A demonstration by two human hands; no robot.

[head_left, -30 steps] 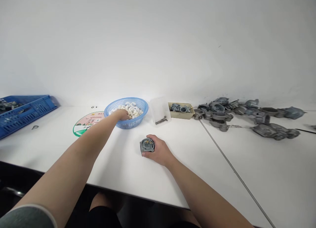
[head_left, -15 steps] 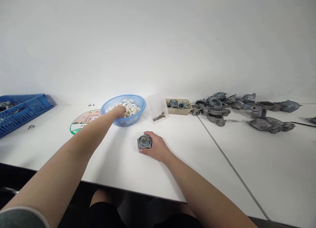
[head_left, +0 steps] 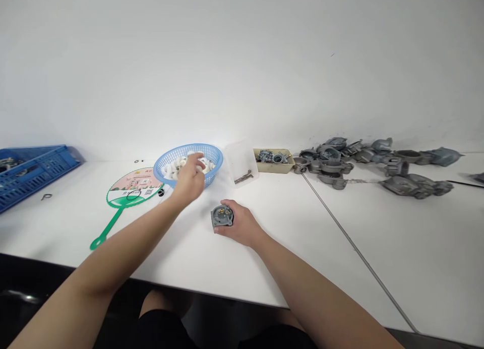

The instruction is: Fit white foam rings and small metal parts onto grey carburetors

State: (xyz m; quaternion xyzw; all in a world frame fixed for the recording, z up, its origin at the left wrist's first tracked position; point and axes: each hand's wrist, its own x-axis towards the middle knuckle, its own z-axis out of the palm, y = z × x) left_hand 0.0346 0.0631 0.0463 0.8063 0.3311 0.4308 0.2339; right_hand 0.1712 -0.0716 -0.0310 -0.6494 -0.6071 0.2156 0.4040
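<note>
My right hand (head_left: 240, 224) is closed around the side of a grey metal carburetor body (head_left: 221, 217), on or just above the white table. Its round cavity faces up and shows small brass parts. Over the near rim of a blue plastic basket (head_left: 161, 160), my left hand (head_left: 192, 180) has its fingers bent and its thumb drawn in. White pieces (head_left: 174, 166), ring-like in shape, fill the basket. Whatever is between the left fingertips cannot be told apart from the white pieces behind them.
Left of the basket lies a round hand fan (head_left: 130, 182) with a green handle. A blue crate (head_left: 45, 170) stands at far left. Behind the carburetor body are a clear box (head_left: 240, 160) with metal pins and a beige tray (head_left: 278, 167) of metal parts. Grey castings (head_left: 330, 165) are heaped at right.
My left hand has come up out of the white pieces and back toward me, to the basket's near edge. The fan's handle has come into sight. My right hand keeps its hold.
</note>
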